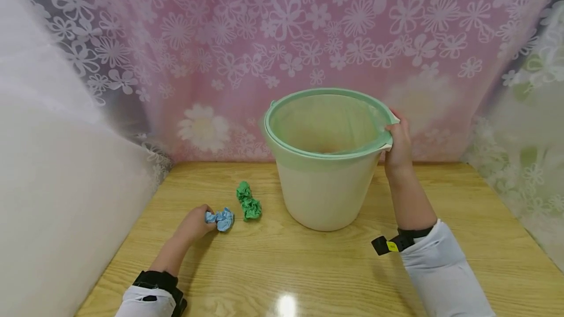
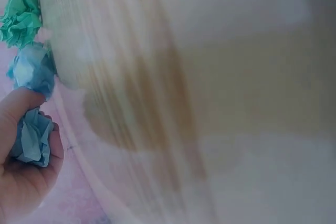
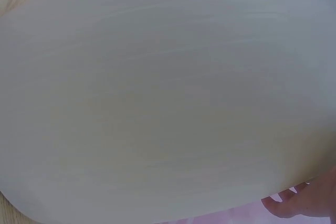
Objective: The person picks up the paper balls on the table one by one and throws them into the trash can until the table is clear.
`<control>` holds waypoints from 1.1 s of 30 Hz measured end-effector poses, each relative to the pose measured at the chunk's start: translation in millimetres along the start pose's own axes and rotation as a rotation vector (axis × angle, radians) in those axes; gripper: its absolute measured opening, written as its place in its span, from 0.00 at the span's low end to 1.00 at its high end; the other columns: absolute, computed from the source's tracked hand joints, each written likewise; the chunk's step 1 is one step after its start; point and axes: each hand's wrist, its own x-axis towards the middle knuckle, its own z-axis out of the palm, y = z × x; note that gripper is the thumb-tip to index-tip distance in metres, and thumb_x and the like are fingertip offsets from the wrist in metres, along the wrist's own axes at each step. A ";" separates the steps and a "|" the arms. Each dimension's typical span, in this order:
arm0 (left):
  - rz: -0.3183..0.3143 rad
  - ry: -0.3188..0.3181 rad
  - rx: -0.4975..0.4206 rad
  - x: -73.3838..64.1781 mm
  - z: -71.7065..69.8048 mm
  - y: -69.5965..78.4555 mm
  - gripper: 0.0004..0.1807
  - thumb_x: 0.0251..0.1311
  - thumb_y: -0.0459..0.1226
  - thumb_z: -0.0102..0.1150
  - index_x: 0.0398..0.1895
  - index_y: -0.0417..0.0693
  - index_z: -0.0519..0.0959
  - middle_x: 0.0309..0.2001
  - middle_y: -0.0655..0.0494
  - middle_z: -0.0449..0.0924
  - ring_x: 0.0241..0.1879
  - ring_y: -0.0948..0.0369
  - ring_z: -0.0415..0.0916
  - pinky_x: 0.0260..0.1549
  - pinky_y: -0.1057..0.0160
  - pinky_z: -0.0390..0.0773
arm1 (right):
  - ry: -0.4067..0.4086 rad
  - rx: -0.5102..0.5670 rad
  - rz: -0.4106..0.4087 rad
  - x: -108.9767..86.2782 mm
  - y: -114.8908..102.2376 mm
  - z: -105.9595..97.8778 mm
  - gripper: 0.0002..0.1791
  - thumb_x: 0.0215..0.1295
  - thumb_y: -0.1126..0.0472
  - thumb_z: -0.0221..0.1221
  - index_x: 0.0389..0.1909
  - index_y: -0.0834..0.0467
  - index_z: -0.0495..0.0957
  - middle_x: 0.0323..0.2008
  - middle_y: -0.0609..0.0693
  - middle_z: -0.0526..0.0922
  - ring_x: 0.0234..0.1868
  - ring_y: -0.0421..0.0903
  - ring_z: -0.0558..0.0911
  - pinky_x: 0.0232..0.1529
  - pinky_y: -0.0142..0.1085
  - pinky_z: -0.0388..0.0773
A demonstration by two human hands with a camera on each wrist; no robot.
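My left hand point(image 1: 196, 223) holds a crumpled, twisted piece of blue paper point(image 1: 224, 219) low over the left part of the table. In the left wrist view, the thumb lies across the blue paper point(image 2: 34, 72), with one lump of it inside the palm and another sticking out past the fingers. Just right of it lies crumpled green paper point(image 1: 251, 208), pinched in at the middle. At the right side of a cream bucket point(image 1: 323, 194) with a light green rim, my right hand point(image 1: 400, 148) grips the rim at its spout-like edge. The right wrist view shows mostly the bucket's wall point(image 3: 157, 98).
The bucket stands upright on a wooden table point(image 1: 273, 268), right of the papers. A pink flowered curtain point(image 1: 246, 62) hangs behind the table's far edge. White fabric point(image 1: 66, 170) borders the left side, and a pale flowered curtain point(image 1: 528, 160) the right.
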 end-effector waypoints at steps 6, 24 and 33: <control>-0.003 0.050 -0.096 -2.9 -7.3 2.4 0.16 0.53 0.38 0.58 0.39 0.36 0.69 0.35 0.45 0.73 0.31 0.55 0.68 0.29 0.57 0.71 | -0.008 -0.018 0.001 -0.3 0.6 -1.1 0.28 0.60 0.60 0.39 0.64 0.57 0.55 0.51 0.49 0.64 0.39 0.41 0.69 0.39 0.27 0.68; -0.010 0.101 -0.237 21.2 -51.4 42.6 0.16 0.63 0.35 0.50 0.48 0.34 0.61 0.36 0.43 0.67 0.29 0.55 0.65 0.24 0.61 0.67 | -0.025 -0.007 -0.016 1.6 -0.4 -0.6 0.28 0.61 0.62 0.38 0.64 0.58 0.54 0.50 0.49 0.65 0.34 0.39 0.69 0.36 0.26 0.69; 0.110 0.213 -0.289 24.1 -87.2 87.8 0.17 0.63 0.38 0.50 0.48 0.36 0.63 0.40 0.40 0.68 0.34 0.51 0.68 0.28 0.59 0.72 | -0.022 0.003 -0.017 0.1 0.5 -1.2 0.28 0.61 0.62 0.38 0.64 0.58 0.54 0.49 0.49 0.66 0.33 0.39 0.70 0.36 0.26 0.69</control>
